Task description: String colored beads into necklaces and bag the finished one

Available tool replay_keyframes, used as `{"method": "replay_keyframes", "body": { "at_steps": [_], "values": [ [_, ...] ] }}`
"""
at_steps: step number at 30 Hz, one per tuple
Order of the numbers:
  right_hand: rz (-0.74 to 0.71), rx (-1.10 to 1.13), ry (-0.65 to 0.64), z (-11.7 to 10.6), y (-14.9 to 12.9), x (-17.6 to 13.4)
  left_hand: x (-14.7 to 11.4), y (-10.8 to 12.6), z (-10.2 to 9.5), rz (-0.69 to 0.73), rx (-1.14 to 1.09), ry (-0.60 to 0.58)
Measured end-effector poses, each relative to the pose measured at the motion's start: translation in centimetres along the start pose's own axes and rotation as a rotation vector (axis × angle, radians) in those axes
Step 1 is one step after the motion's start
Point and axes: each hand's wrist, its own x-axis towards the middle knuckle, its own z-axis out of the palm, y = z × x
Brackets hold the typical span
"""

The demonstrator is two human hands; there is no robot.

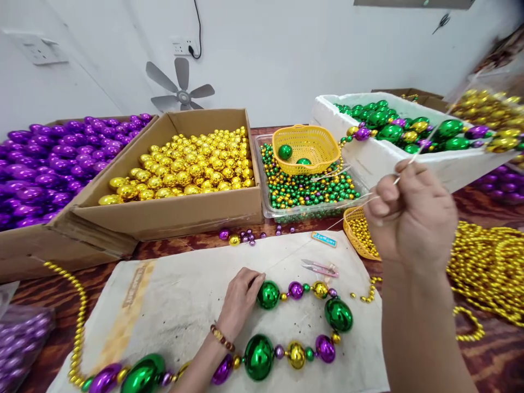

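A strand of shiny green, purple and gold beads (258, 357) curves over a white cloth. My left hand (241, 297) rests by its end, thumb and fingers pinched on the string beside a round green bead (268, 295). From there the thin white string (301, 248) runs up to the right. My right hand (413, 218), raised above the table, is closed on this string between thumb and fingers; more of it stretches past the hand to the upper right. Part of the strand is hidden under my left forearm. A run of small gold beads (82, 311) continues at the left.
Thread snips (321, 268) and a small blue box (324, 239) lie on the cloth (172, 305). Behind are cartons of purple beads (61, 158) and gold beads (184, 164), a clear tray (268, 210), a yellow basket (307, 131) and a foam box (347, 158). Gold bead strands (487, 267) lie right.
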Motion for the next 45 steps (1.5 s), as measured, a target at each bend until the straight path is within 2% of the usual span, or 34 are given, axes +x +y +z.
{"method": "replay_keyframes", "body": {
  "at_steps": [7,10,12,15,18,21,23,26,29,33,36,39,45],
  "values": [
    [0.154,0.07,-0.056,-0.5,3.3,0.0,0.0,-0.6,-1.9,-0.052,0.005,-0.068],
    [0.197,0.079,-0.074,-0.3,4.2,-0.5,0.2,0.4,-2.9,-0.058,-0.024,-0.019],
    [0.234,0.084,-0.097,0.0,4.8,-0.9,0.7,2.3,-3.6,-0.004,-0.069,0.079],
    [0.281,0.097,-0.146,0.8,5.6,-1.7,2.1,6.4,-4.3,0.179,-0.123,0.199],
    [0.305,0.102,-0.192,1.6,6.1,-2.3,3.7,10.3,-4.5,0.351,-0.179,0.182],
    [0.329,0.082,-0.218,2.3,6.4,-2.7,4.8,12.2,-4.2,0.427,-0.213,0.146],
    [0.348,0.058,-0.221,2.4,6.5,-2.8,5.0,12.2,-4.0,0.44,-0.19,0.148],
    [0.344,0.009,-0.213,2.1,6.7,-2.8,4.8,10.6,-3.9,0.433,-0.124,0.165],
    [0.34,-0.053,-0.224,1.6,7.1,-3.0,3.8,7.6,-3.9,0.377,-0.051,0.17],
    [0.381,-0.113,-0.245,0.9,7.8,-3.8,1.9,2.9,-4.0,0.24,0.062,0.105],
    [0.426,-0.141,-0.26,0.7,8.5,-4.7,0.9,0.9,-4.1,0.144,0.067,0.1],
    [0.456,-0.123,-0.286,0.8,9.1,-5.2,0.9,1.4,-4.0,0.138,-0.036,0.135],
    [0.451,-0.091,-0.295,1.2,9.2,-5.4,2.8,5.8,-2.9,0.269,-0.22,0.116]
  ]
}}
